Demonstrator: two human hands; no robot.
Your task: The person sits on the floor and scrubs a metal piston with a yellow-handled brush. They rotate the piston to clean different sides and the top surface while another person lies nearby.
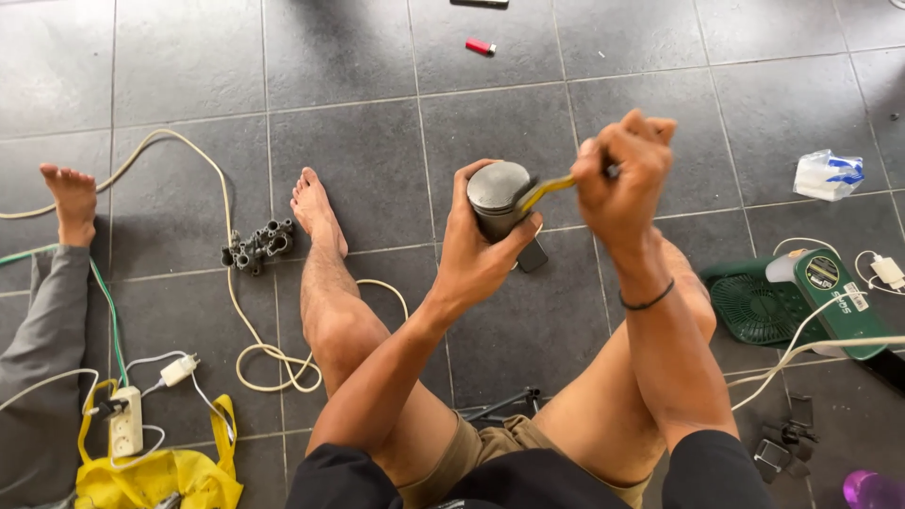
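We note the left hand wrapped around a grey metal cylinder with a flat round top, held above the knees. The right hand is clenched on a thin yellow-handled tool whose tip meets the cylinder's rim.

Nearest us, at lower left, a yellow cloth bag lies under a white power strip. At right sits a green fan housing with a round dark label on its body. Mid-floor we record a cream cable looping beside a dark cast metal part. A clear plastic packet with blue print lies farther right. Beyond, a small red lighter rests on open grey floor tiles, with room all round it.
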